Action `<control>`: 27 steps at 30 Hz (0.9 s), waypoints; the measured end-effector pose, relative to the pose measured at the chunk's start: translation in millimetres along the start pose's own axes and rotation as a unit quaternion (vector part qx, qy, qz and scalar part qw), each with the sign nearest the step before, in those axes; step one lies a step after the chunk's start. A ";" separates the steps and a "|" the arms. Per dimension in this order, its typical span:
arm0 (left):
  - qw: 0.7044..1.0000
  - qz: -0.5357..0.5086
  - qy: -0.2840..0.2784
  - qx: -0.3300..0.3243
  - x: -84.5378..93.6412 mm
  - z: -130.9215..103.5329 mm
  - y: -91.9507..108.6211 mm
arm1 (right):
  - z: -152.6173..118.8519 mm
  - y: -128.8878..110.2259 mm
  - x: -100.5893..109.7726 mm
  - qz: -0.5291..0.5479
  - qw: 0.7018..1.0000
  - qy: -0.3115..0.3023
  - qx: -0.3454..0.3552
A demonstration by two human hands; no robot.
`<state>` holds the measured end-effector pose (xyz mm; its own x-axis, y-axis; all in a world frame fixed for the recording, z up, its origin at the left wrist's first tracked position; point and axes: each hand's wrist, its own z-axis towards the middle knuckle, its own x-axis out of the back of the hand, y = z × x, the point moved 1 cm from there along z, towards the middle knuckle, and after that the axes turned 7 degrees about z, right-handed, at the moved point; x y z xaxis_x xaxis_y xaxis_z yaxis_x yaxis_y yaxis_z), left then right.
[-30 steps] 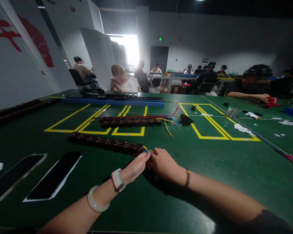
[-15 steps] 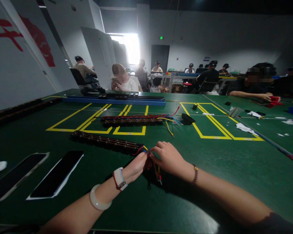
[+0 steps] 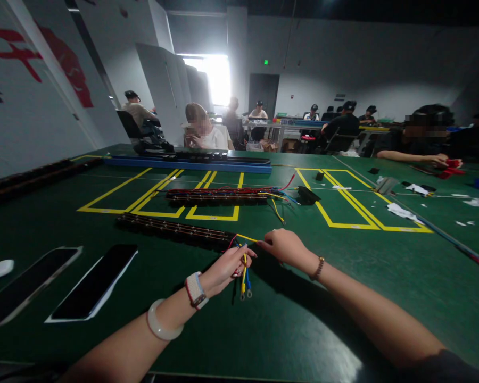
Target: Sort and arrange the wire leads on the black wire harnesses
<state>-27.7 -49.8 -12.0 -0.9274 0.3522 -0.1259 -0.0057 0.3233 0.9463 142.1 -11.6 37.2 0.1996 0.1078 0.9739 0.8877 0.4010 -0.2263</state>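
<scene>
A long black strip (image 3: pixel 178 230) with copper-coloured lines lies on the green table, its right end close to my hands. My left hand (image 3: pixel 228 267) is closed on wires from that end; yellow and blue wires (image 3: pixel 245 276) with ring terminals hang below its fingers. To its right, my right hand (image 3: pixel 286 248) pinches a yellow wire (image 3: pixel 246 238) pulled out straight from the strip's end. A thin red wire curves beside the strip end. Farther back lies a second black strip (image 3: pixel 217 197), with red, blue and yellow wires spreading from its right end near a black piece (image 3: pixel 308 195).
Two dark phones (image 3: pixel 93 282) lie at the left. Yellow tape rectangles (image 3: pixel 353 226) mark the table (image 3: pixel 383 276). A blue rail (image 3: pixel 187 165) runs along the back. White scraps (image 3: pixel 403 211) lie at the right. Across the table, a person (image 3: pixel 431 127) handles something red.
My right hand has moved slightly right, drawing one yellow wire straight. My left hand's fingers have shifted, and the yellow and blue wires now hang beneath it.
</scene>
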 end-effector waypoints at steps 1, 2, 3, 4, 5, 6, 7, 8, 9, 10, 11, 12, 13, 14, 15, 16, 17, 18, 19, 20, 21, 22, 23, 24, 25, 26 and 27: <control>1.000 -0.001 -0.010 0.003 0.8 -0.7 0.8 | 3.6 4.9 -1.2 0.000 1.000 0.010 -0.007; 1.000 -0.001 -0.019 0.006 1.6 -1.3 1.6 | 7.3 9.6 -3.3 0.005 1.000 0.015 -0.015; 1.000 -0.001 -0.025 0.008 2.4 -1.8 2.1 | 11.0 13.9 -6.0 0.015 0.999 0.017 -0.023; 0.999 0.002 -0.030 0.009 3.3 -2.1 2.5 | 14.5 17.6 -9.1 0.025 0.999 0.017 -0.028; 0.999 0.005 -0.036 0.010 4.1 -2.1 2.6 | 17.8 20.6 -12.6 0.036 0.999 0.017 -0.029; 0.999 0.008 -0.042 0.009 5.0 -1.8 2.6 | 20.7 22.7 -16.4 0.044 0.999 0.015 -0.029; 0.999 0.011 -0.049 0.008 5.9 -1.3 2.3 | 23.1 24.1 -20.1 0.050 0.998 0.010 -0.028; 0.998 0.012 -0.056 0.007 6.8 -0.6 2.0 | 25.0 24.8 -23.8 0.054 0.998 0.003 -0.027; 0.998 0.012 -0.061 0.009 7.6 0.1 1.6 | 26.1 24.9 -27.2 0.053 0.998 -0.004 -0.028; 0.998 0.011 -0.066 0.011 8.2 0.7 1.3 | 26.6 24.4 -30.0 0.046 0.999 -0.008 -0.028; 0.997 0.009 -0.070 0.014 8.6 1.2 1.2 | 26.3 23.6 -32.0 0.031 0.999 -0.004 -0.025; 0.997 0.008 -0.073 0.018 8.8 1.4 1.2 | 25.4 22.5 -33.0 0.011 1.000 0.008 -0.017; 0.997 0.005 -0.074 0.021 8.7 1.3 1.4 | 23.9 21.3 -33.0 -0.013 1.000 0.026 -0.005; 0.997 0.001 -0.071 0.024 8.5 1.0 1.7 | 22.1 20.1 -32.1 -0.037 0.998 0.050 0.012; 0.997 -0.005 -0.065 0.027 8.1 0.6 2.0 | 19.9 19.1 -30.4 -0.060 0.995 0.075 0.032; 0.998 -0.013 -0.059 0.029 7.6 0.2 2.1 | 17.5 18.2 -28.2 -0.077 0.990 0.101 0.056; 0.998 -0.021 -0.054 0.032 7.1 -0.1 2.0 | 15.0 17.4 -25.8 -0.090 0.984 0.123 0.088; 0.998 -0.031 -0.051 0.036 6.6 0.0 1.6 | 12.4 16.3 -23.5 -0.099 0.977 0.140 0.130; 0.997 -0.041 -0.050 0.039 6.3 0.3 0.8 | 9.8 15.0 -21.7 -0.106 0.966 0.148 0.183; 0.997 -0.052 -0.049 0.040 6.1 1.0 -0.3 | 7.2 13.3 -20.5 -0.110 0.952 0.146 0.245; 0.996 -0.062 -0.047 0.041 6.1 2.0 -1.6 | 4.5 11.3 -20.0 -0.114 0.934 0.139 0.309; 0.996 -0.073 -0.041 0.042 6.3 3.1 -3.2 | 2.0 9.1 -20.2 -0.117 0.914 0.128 0.368; 0.995 -0.085 -0.034 0.042 6.6 4.4 -4.8 | -0.2 6.7 -21.0 -0.118 0.894 0.118 0.416; 0.994 -0.095 -0.027 0.044 7.0 5.6 -6.4 | -1.9 4.4 -22.2 -0.119 0.878 0.110 0.451; 0.993 -0.104 -0.022 0.045 7.4 6.7 -7.8 | -3.0 2.3 -23.6 -0.121 0.867 0.106 0.473; 0.993 -0.111 -0.020 0.046 7.7 7.6 -8.9 | -3.6 0.6 -25.0 -0.123 0.860 0.105 0.484; 0.992 -0.115 -0.019 0.046 7.9 8.1 -9.6 | -3.7 -0.6 -26.2 -0.124 0.857 0.104 0.489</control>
<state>-32.0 -43.0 -24.5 -0.8905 0.2932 -0.3480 -0.1795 0.4764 0.8607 137.9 -18.1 11.8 0.2149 -0.2145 0.9528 0.1603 0.9701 0.1822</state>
